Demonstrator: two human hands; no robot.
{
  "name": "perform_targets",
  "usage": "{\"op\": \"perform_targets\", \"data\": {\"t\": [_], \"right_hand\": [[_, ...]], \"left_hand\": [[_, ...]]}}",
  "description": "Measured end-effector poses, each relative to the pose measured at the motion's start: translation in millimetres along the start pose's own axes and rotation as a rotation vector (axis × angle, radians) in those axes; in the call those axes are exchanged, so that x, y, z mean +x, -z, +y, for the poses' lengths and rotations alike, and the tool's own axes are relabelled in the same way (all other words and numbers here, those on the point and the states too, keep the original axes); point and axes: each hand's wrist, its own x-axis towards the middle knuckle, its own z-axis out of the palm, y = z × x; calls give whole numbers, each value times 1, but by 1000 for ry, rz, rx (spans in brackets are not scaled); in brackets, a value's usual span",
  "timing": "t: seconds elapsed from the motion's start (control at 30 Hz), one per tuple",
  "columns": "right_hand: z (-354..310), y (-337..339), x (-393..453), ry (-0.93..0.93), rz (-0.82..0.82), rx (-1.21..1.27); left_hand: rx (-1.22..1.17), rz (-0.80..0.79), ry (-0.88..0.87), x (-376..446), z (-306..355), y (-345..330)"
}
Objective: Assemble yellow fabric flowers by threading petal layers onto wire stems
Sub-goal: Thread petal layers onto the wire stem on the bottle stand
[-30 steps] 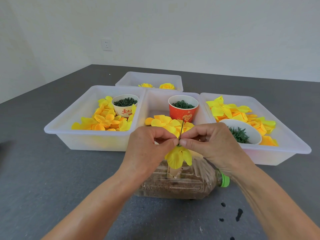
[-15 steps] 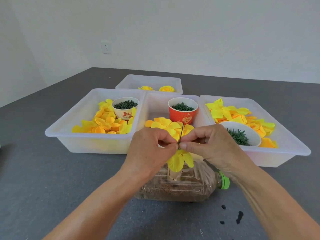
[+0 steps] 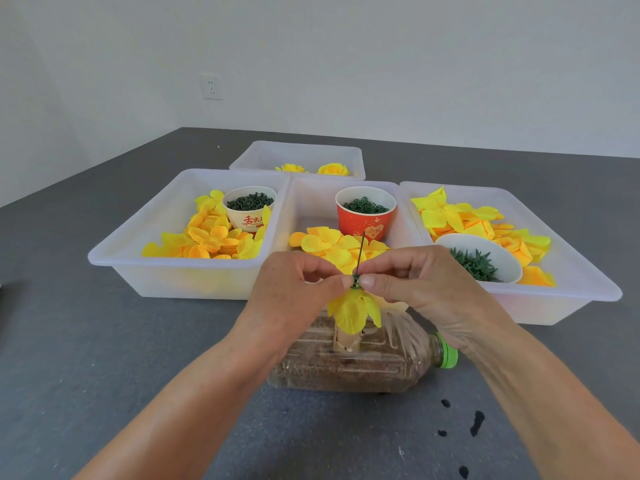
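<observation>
Hands (image 3: 356, 289) pinch wire stem (image 3: 360, 252) above yellow petals (image 3: 353, 311).

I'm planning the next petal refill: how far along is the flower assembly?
Done: two finished flowers lie in the far tray. In hand: the left hand and right hand pinch a green piece on the wire stem, above hanging petals. Left: plenty of loose petals fill the near trays, so most remains.
</observation>
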Motion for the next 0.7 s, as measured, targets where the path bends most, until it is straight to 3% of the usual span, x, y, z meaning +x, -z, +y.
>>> {"op": "perform_targets", "data": {"t": [0.37, 0.7], "right_hand": [[-5, -4, -1, 76, 50, -241], [-3, -5, -3, 90, 46, -308]], "left_hand": [[270, -31, -239, 2, 4, 3], [510, -86, -373, 3, 12, 3]]}}
